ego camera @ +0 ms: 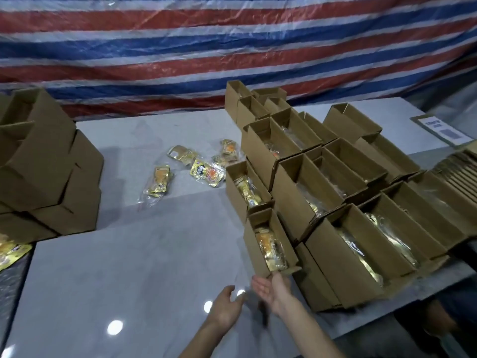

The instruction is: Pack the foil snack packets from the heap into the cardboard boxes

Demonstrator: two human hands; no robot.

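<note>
Box stack (44, 161): closed cartons piled at the left of the counter (129, 254); not in use.
Spare packets (10, 251): a few lie at the left edge, below the stack and partly out of view.
Heap (196, 164): a handful of gold packets in clear wrap, scattered mid-counter, well apart from both grips. This is the stock left to pack.
Left grip (227, 303): fingers loosely curled, holding nothing, above the near counter.
Right grip (271, 290): palm up, fingers spread, holding nothing, just below the near end of the near box (258, 251). Contact cannot be confirmed.
Near box: open-topped, tilted, one packet (271, 246) inside; leans against the filled rows (361, 202).
Filled rows: open boxes packed side by side, foil visible in most; the far ones are too dim to check.
Flat cartons (456, 174): unfolded blanks stacked at the far right.
Fault 1: the near box may tip or slide if the right grip nudges its end flap; the packet would spill.
Fault 2: reaching over to the heap may brush the rows and shift the open boxes.
Fault 3: the clear wrap looks slick; a loose pinch may drop a packet.
Fault 4: a dim box may be skipped or filled twice.
</note>
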